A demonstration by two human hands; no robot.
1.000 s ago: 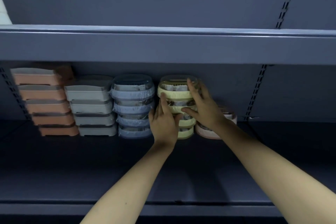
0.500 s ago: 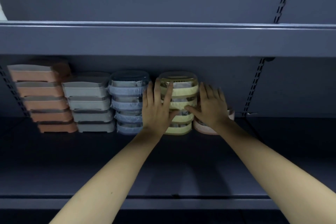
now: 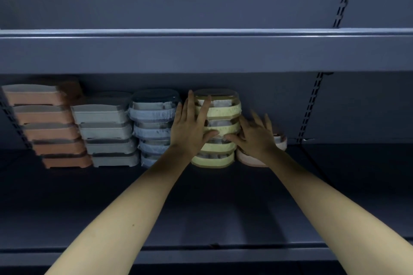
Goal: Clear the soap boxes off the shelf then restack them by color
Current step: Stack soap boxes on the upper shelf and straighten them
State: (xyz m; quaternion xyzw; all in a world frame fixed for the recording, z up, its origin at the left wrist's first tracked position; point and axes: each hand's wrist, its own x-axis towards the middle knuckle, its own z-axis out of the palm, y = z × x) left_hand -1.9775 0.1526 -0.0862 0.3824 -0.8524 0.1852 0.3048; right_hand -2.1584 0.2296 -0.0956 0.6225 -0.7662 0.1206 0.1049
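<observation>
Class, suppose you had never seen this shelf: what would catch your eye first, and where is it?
Two bare hands, left hand and right hand, press flat against the yellow stack mid-shelf. Left of it stand blue, grey and orange stacks; a lone pink box sits at the right.

no readable text, labels or numbers

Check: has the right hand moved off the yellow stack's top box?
Yes. The right hand has dropped from the top box to the yellow stack's right side, by the pink box.
</observation>
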